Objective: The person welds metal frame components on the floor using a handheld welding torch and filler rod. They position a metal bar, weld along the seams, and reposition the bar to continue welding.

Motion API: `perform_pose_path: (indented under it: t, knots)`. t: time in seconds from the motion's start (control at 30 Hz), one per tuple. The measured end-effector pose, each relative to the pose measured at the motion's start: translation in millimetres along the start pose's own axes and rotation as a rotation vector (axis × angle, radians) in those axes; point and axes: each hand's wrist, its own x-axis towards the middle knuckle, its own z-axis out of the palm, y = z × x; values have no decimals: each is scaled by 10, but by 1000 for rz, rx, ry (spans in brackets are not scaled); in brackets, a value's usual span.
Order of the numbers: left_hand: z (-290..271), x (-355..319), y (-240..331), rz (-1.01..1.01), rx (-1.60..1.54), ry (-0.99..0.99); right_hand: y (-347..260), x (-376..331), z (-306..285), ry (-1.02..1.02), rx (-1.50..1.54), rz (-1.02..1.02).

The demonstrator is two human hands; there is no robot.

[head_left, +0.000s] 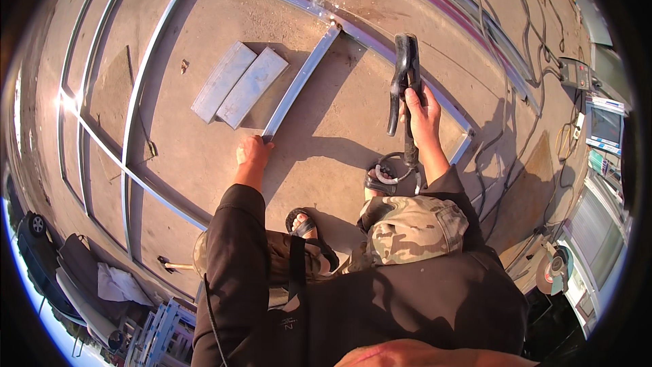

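on the concrete floor (pixel 326 129), the left hand (pixel 252 153) grips the near end of a metal bar (pixel 301 81) that runs far to the long frame rail (pixel 380 37). to the right, the right hand (pixel 422 110) is closed around a black welding holder (pixel 405 75).

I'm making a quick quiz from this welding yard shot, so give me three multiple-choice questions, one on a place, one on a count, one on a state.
1. Where does the left hand rest?
A. on the near end of the loose metal bar
B. on the hammer
C. on the grinder

2. How many flat metal plates lie side by side on the concrete floor?
A. one
B. two
C. four

3. What is the right hand doing?
A. hanging empty
B. lying flat on the floor
C. gripping the black electrode holder

Key: 1 A, the fingers press the bar's near end; 2 B, a pair lies beside the bar; 3 C, the hand is closed round the handle.
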Motion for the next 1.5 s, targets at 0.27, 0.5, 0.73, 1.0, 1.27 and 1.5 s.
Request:
perform_pose_path:
  t: [0.27, 0.5, 0.73, 1.0, 1.27, 1.5]
  knots:
    - [-264, -1134, 213, 70, -326, -92, -1117, -249, 77, 299, 241, 191]
    - [-1966, -2737, 1323, 499, -1459, -296, -2741, -766, 1023, -8, 696, 432]
    - [-2738, -2914, 1338, 512, -1844, -494, -4547, 857, 2030, -258, 1036, 125]
    - [-3129, -2587, 895, 314, -1029, -220, -5232, 1931, 2511, -303, 559, -200]
    - [-3462, -1376, 95, 668, -535, -384, -2805, 1658, 3787, -107, -8, 70]
    - [-3391, -908, -263, 680, -788, -392, -1539, 1948, 4740, -107, -201, 29]
